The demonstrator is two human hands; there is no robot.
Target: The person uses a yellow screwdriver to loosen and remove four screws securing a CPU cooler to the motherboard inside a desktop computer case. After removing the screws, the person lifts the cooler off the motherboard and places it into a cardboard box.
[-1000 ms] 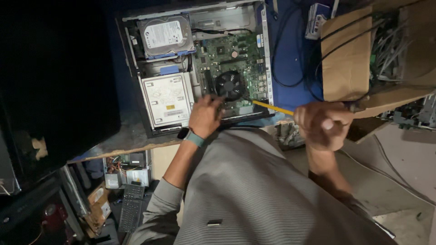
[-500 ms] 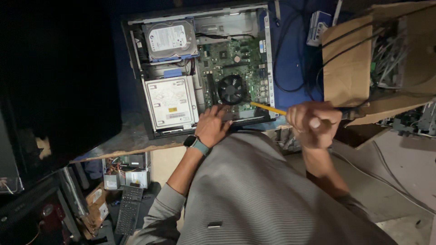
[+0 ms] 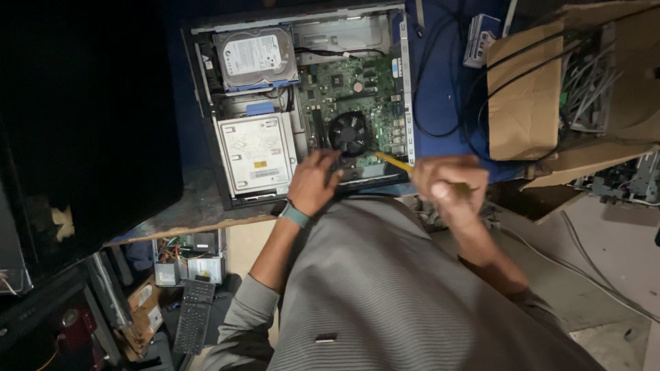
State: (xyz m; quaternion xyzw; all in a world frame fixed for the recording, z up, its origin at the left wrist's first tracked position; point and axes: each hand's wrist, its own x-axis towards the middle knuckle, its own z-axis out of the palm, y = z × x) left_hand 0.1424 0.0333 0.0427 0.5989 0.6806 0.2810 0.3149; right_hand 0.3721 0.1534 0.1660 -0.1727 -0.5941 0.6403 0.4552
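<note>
Left hand [image 3: 315,181]: rests on the near edge of the open computer case [image 3: 206,103], fingers curled down onto the board just below the cooling fan [image 3: 349,132]. Whether it pinches anything is unclear; the fingertips are hidden against dark parts.
Right hand [image 3: 450,184]: closed in a fist around the handle of a yellow screwdriver [image 3: 393,162], just outside the case's right wall.
Screwdriver axis: slants from the fist up and to the left, tip end toward the fan's lower right corner. The tip itself is likely at the board, but it is too small to tell.
Fan from the hands: just above the left fingers, up-left of the right fist. The left hand is the nearer one.
Case layout: hard drive [image 3: 256,56] top left, white optical drive [image 3: 256,152] below it, green motherboard [image 3: 357,86] on the right with the fan at its lower middle.
Surroundings: blue bench top [image 3: 440,103] under the case, black cables [image 3: 474,117] looping to the right, cardboard box [image 3: 526,103] of parts at far right, keyboard [image 3: 194,316] on the floor below.
</note>
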